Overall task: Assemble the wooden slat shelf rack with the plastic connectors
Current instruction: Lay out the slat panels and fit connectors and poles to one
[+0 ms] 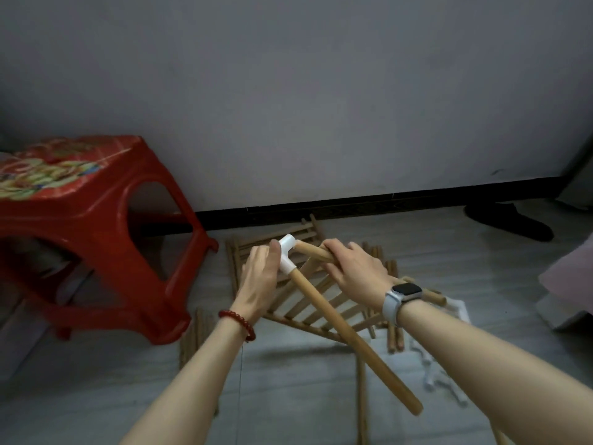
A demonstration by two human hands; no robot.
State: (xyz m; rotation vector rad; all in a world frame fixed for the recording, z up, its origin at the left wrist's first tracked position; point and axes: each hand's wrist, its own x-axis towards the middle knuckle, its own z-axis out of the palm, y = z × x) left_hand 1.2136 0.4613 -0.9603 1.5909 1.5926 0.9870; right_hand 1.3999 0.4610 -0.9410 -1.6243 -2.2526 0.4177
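A white plastic connector (287, 254) sits in mid-air above the floor, and my left hand (259, 277) grips it from the left. One long wooden dowel (353, 340) runs from the connector's lower socket down toward me. A second dowel (313, 252) enters its right socket, and my right hand (354, 269) curls round that dowel just beside the connector. Below my hands a wooden slat panel (324, 308) leans tilted on the floor. Another slat panel (256, 248) lies flat behind it.
A red plastic stool (96, 226) stands at the left. Loose dowels (393, 335) and white connectors (441, 380) lie on the tiled floor at the right, more sticks (192, 335) at the left. A dark sock (510, 220) rests near the baseboard, with pale fabric (568, 277) at the right edge.
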